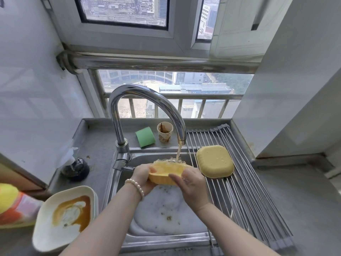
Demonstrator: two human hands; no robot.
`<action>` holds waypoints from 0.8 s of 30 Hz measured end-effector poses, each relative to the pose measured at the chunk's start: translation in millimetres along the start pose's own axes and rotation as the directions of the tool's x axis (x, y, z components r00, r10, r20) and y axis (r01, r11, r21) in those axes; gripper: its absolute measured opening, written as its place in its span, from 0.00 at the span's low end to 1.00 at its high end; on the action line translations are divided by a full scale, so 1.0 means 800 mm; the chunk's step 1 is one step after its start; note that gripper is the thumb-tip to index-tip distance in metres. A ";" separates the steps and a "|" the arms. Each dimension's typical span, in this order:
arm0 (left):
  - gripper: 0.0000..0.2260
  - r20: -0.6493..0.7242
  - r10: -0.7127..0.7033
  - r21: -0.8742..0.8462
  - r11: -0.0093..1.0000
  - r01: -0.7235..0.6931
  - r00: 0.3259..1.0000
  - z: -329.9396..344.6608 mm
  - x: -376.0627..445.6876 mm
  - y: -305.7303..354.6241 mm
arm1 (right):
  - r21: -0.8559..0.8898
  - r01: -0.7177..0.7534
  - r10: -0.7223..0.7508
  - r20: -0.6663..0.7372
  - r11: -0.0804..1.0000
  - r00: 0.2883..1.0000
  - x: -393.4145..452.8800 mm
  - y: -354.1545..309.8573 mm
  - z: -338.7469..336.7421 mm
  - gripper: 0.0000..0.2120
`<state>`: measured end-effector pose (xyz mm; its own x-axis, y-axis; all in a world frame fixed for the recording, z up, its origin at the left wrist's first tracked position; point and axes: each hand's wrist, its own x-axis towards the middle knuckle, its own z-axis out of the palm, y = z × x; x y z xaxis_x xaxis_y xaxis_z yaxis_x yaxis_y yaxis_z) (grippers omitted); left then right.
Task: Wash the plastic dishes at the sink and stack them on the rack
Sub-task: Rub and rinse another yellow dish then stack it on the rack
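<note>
Yellow plastic fills our hands: we hold a yellow dish point(167, 171) over the sink point(166, 213), right under the spout of the chrome faucet point(147, 108), and the running water point(178, 152) splashes onto its far rim. Our left hand point(143, 179) grips the dish's left end, thumb hooked over the edge, a pearl bracelet point(135, 188) on the wrist. Our right hand point(190, 183) grips the right end, with the thumb laid across the near side of the dish and the fingers curled round behind it.

A second yellow dish point(215, 160) lies upside down on the metal rack point(249, 191) that spans the right part of the sink, just beside our right hand. On the counter to our left sits a white dish point(62, 218) smeared with brown sauce, stacked on at least one more of its kind. Behind the faucet stand a green sponge point(145, 136), curved, and a stained paper cup point(164, 132). A dark pump bottle point(75, 168) stands near the wall at left. White foam and food specks lie on the sink bottom
</note>
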<state>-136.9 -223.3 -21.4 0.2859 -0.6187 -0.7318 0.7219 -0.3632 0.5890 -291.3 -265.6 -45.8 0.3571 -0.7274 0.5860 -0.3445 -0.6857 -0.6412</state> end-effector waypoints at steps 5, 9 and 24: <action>0.13 -0.033 0.268 -0.001 0.963 -0.269 0.963 0.043 -0.007 -0.011 | 0.249 -0.555 0.571 0.008 0.794 0.821 0.051 -0.026 0.002 0.26; 0.34 -0.021 0.602 0.479 0.707 -0.520 0.798 0.057 -0.024 -0.012 | 0.292 -0.784 0.809 0.052 0.549 0.586 0.092 -0.021 -0.001 0.16; 0.21 -0.495 0.316 0.174 0.949 -0.264 0.810 0.043 -0.011 0.004 | -0.442 0.107 0.091 0.404 0.890 0.910 0.040 -0.047 0.047 0.25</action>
<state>-158.5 -243.0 -1.2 0.7711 -0.2707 -0.5762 0.5001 -0.3027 0.8114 -234.6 -261.9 -21.2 0.6444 -0.7136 0.2749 -0.6525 -0.7006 -0.2889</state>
